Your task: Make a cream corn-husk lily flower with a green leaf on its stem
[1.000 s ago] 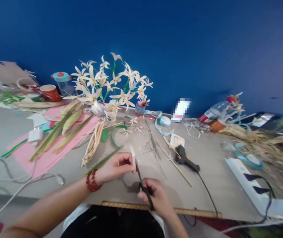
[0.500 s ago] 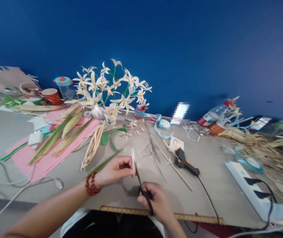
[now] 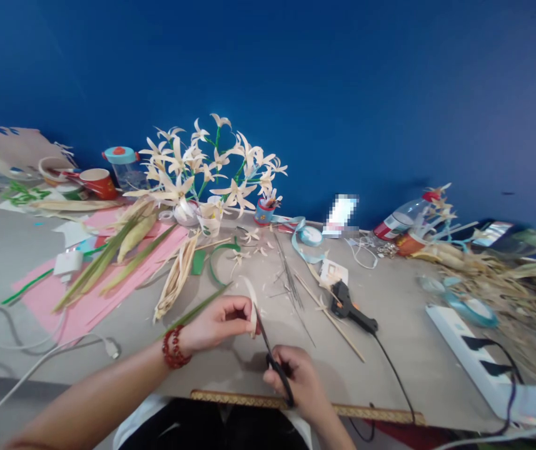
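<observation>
My left hand (image 3: pixel 223 317), with a red bead bracelet (image 3: pixel 175 347) on its wrist, pinches a thin pale strip of husk (image 3: pixel 251 297) between thumb and fingers. The strip stands up from the fingertips and its top curls to the left. My right hand (image 3: pixel 298 375) is closed around the black handles of a pair of scissors (image 3: pixel 276 369). The blades point up and away, right alongside the strip at my left fingertips; whether they touch it I cannot tell. A green leaf strip (image 3: pixel 197 310) lies behind my left wrist.
White husk flowers (image 3: pixel 234 190) stand at the back. Pink paper (image 3: pixel 103 300) with husks lies left. Right of my hands are thin wires (image 3: pixel 289 272), a stick (image 3: pixel 343 337), a black glue gun (image 3: pixel 353 309) with its cord, and a white power strip (image 3: pixel 460 356).
The husk strip's upper end now bends to the left, where it stood straighter before. The scissors and my right hand have shifted very slightly right. My left hand has hardly moved.
</observation>
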Tool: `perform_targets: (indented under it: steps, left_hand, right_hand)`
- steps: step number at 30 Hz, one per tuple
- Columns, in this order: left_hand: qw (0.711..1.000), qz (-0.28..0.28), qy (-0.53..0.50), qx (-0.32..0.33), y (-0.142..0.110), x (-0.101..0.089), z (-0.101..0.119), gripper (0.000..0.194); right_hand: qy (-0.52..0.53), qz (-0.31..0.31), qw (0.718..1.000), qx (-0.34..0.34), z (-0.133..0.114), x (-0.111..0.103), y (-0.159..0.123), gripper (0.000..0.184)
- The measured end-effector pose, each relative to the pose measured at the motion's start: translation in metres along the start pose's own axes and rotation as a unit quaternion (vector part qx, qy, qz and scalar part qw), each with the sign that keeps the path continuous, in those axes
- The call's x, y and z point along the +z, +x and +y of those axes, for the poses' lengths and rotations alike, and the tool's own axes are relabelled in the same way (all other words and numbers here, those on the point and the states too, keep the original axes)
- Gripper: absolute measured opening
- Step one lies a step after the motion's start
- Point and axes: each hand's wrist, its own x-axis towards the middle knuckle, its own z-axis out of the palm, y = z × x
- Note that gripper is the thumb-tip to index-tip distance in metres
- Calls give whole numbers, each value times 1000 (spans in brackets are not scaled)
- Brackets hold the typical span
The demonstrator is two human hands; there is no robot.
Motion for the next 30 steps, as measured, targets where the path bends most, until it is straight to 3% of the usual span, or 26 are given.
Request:
perform_targets:
  steps: [11,18,21,25,27,30]
  left_hand:
    - [1000,-10,7,12,2,-4,-1,22]
    - [1000,3,-15,25,6,-3,0,22]
    - [999,27,-18,15,8,-4,-2,21]
    - [999,50,3,5,10,-9,-4,18]
    - [999,43,21,11,11,-11,-5,18]
    - [999,5,54,9,9,-12,-3,19]
  right_hand:
    - [-32,20,999,-6,4,-1,0,65]
    - [2,20,998,58,3,0,-3,62]
    - [23,-13,997,74,2,-6,-2,60]
    - [33,-94,993,57,-10,-28,-1,59]
    - [33,-74,996,34,-23,-42,2,53]
    - [-38,17,999,-29,-48,-53,14,36]
